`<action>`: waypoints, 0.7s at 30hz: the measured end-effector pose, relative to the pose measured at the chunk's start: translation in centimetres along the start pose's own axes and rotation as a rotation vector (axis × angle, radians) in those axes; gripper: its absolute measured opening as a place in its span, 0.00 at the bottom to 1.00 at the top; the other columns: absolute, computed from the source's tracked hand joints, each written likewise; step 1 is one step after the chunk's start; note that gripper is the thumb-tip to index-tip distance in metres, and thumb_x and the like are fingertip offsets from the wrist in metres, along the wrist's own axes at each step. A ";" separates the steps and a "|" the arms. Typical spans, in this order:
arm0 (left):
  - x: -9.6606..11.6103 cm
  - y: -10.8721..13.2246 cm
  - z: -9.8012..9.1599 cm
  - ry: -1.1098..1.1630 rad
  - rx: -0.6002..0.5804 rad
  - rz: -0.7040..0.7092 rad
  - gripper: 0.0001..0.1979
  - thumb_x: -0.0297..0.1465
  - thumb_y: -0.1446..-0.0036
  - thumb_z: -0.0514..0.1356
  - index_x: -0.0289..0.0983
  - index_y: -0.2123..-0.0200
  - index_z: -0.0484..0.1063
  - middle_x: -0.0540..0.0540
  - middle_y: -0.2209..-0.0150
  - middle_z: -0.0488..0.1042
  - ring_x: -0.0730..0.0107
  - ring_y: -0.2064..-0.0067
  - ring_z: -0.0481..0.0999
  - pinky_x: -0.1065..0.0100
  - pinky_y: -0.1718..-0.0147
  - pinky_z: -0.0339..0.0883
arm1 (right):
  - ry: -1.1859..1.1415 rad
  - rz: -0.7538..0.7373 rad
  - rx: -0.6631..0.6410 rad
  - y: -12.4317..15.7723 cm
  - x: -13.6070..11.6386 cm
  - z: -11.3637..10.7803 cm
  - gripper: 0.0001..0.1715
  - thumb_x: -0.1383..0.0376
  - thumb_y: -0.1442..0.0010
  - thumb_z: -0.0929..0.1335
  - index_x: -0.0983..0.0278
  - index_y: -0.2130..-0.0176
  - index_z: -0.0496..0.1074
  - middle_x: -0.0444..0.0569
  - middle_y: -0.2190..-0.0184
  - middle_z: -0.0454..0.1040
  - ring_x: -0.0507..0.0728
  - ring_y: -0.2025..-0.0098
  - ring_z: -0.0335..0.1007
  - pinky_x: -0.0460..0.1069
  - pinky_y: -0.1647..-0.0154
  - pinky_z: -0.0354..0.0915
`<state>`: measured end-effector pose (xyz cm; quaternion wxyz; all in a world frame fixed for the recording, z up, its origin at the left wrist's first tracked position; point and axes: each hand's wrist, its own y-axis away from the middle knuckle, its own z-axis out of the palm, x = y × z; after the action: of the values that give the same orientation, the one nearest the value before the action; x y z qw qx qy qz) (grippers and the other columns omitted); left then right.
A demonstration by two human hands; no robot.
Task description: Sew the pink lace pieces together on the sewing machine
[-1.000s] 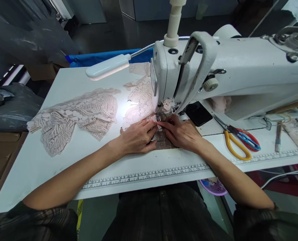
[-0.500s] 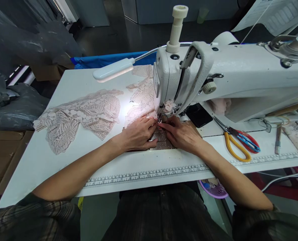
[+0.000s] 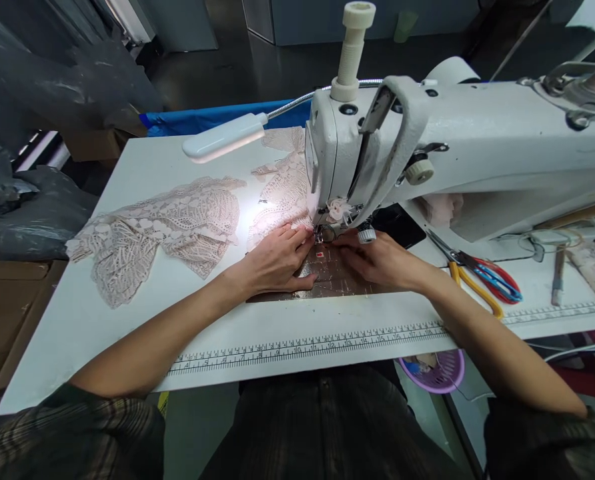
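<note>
My left hand (image 3: 277, 261) lies flat on the metal plate and the edge of a pale pink lace piece (image 3: 282, 193), its thumb spread away and its fingertips beside the presser foot (image 3: 326, 233) of the white sewing machine (image 3: 367, 147). To the right of the foot is my right hand (image 3: 385, 260), fingers bent together and pointing left; what they hold, if anything, is hidden. Between my hands the shiny brown plate (image 3: 345, 277) shows, with a small red-and-white mark on it. Part of the lace runs behind the machine head.
Another lace piece (image 3: 177, 227) is spread at the table's left. A lamp (image 3: 225, 137) shines beside the machine. Right of my hand lie a dark phone (image 3: 400, 225), yellow-handled scissors (image 3: 477, 290) and a red-and-blue handled tool (image 3: 497, 279). A purple basket (image 3: 440, 373) hangs below the edge.
My right hand has moved right, away from the needle, uncovering more of the brown plate and the red-and-white mark. The left hand stays nearly in place.
</note>
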<state>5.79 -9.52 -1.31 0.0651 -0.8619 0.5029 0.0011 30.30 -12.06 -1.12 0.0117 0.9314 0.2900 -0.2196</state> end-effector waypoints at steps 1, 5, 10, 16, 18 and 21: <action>0.0 0.0 -0.1 -0.002 -0.007 -0.002 0.32 0.48 0.36 0.51 0.24 0.44 0.67 0.30 0.47 0.68 0.50 0.50 0.72 0.50 0.44 0.63 | -0.032 0.004 -0.012 -0.2 0.3 -0.4 0.18 0.64 0.35 0.61 0.65 0.52 0.76 0.54 0.61 0.76 0.57 0.64 0.71 0.51 0.59 0.67; -0.1 -0.1 -0.2 0.000 -0.024 -0.015 0.36 0.49 0.37 0.51 0.21 0.43 0.66 0.29 0.48 0.69 0.48 0.49 0.71 0.51 0.43 0.62 | -0.151 0.076 -0.065 -0.7 1.1 -1.6 0.16 0.59 0.35 0.63 0.64 0.57 0.76 0.50 0.65 0.77 0.56 0.67 0.70 0.50 0.64 0.66; -0.3 0.0 0.2 0.011 0.021 -0.035 0.33 0.51 0.38 0.53 0.27 0.44 0.68 0.34 0.53 0.70 0.51 0.51 0.71 0.50 0.44 0.63 | -0.278 0.102 -0.042 -1.0 1.9 -1.1 0.23 0.51 0.33 0.61 0.65 0.63 0.75 0.50 0.68 0.76 0.57 0.65 0.70 0.49 0.64 0.66; -0.5 0.1 0.6 0.024 0.064 -0.017 0.34 0.50 0.38 0.53 0.24 0.46 0.69 0.33 0.54 0.70 0.50 0.53 0.71 0.51 0.44 0.63 | -0.293 0.139 0.126 -1.3 2.1 0.2 0.26 0.50 0.31 0.58 0.65 0.64 0.73 0.52 0.66 0.75 0.58 0.63 0.70 0.51 0.61 0.65; -0.5 0.1 0.6 0.019 0.060 -0.027 0.34 0.50 0.38 0.53 0.23 0.46 0.68 0.34 0.55 0.71 0.51 0.53 0.71 0.51 0.44 0.62 | -0.279 0.145 0.100 -1.1 1.7 0.2 0.24 0.49 0.33 0.60 0.64 0.64 0.72 0.52 0.65 0.74 0.57 0.65 0.69 0.51 0.63 0.65; -0.4 0.1 0.6 0.020 0.058 -0.049 0.35 0.51 0.38 0.53 0.22 0.45 0.67 0.34 0.56 0.70 0.51 0.53 0.71 0.51 0.45 0.63 | -0.226 0.198 0.088 -0.8 1.4 0.3 0.21 0.48 0.36 0.63 0.63 0.68 0.68 0.50 0.68 0.72 0.55 0.70 0.66 0.51 0.67 0.63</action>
<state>5.50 -9.14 -1.88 0.0850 -0.8717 0.4820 -0.0238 30.80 -10.68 -1.94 0.0253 0.9244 0.1835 -0.3334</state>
